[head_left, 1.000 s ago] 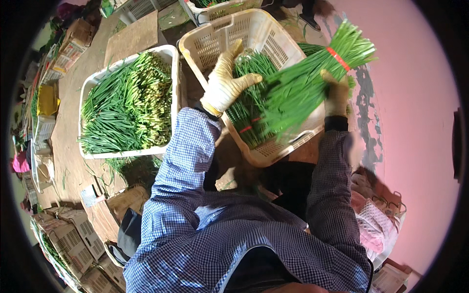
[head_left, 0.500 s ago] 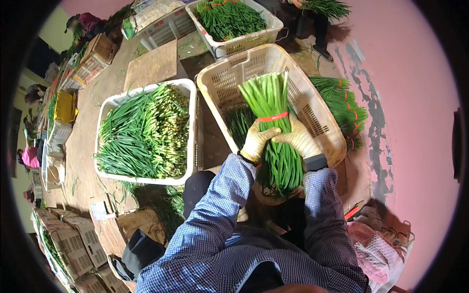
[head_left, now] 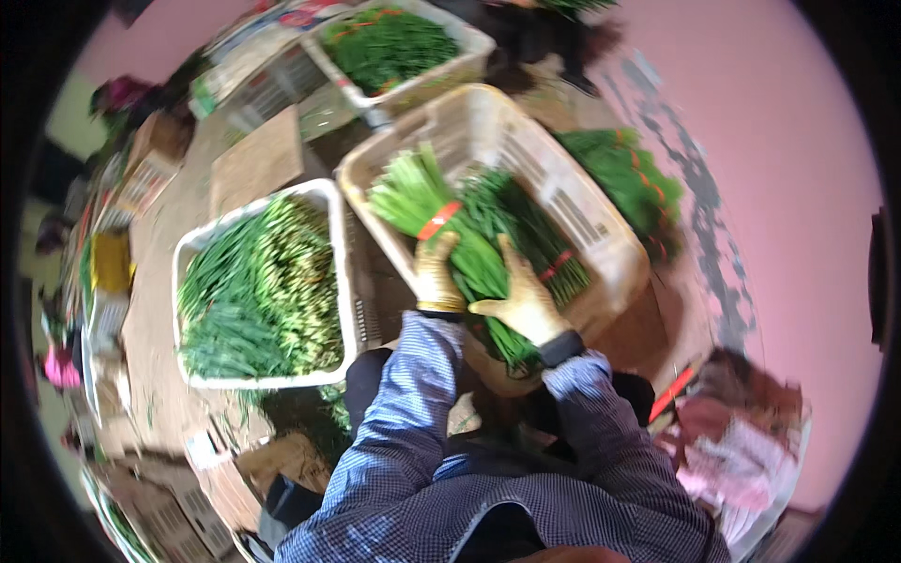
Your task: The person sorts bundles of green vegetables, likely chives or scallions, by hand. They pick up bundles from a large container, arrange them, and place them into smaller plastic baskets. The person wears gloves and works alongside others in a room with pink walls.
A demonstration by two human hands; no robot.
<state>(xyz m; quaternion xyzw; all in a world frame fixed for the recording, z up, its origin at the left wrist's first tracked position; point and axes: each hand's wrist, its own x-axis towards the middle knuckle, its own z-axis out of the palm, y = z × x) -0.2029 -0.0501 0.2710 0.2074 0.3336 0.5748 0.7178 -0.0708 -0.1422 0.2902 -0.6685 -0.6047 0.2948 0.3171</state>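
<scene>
A bunch of garlic chives (head_left: 479,263) with a red band lies slanted in the near part of a cream plastic crate (head_left: 610,216), its pale stem ends toward the crate's left rim. My left hand (head_left: 438,274), in a pale yellow glove, is closed on the bunch just below the band. My right hand (head_left: 527,300), gloved too, lies over the leafy end with thumb and forefinger spread; its other fingers are partly hidden. Beside the bunch, on its right, darker banded chives (head_left: 537,230) rest inside the crate.
A white crate (head_left: 340,281) full of loose chives stands on the left, another crate (head_left: 479,54) of bunches at the back. More banded bunches (head_left: 629,188) lie right of my crate, near the pink wall (head_left: 798,188). Cloths (head_left: 741,441) are piled at lower right.
The bunch, held upright above the crate before, has come down into it and tilted to the left. My right hand has loosened and slid down the leaves. The whole view has shifted.
</scene>
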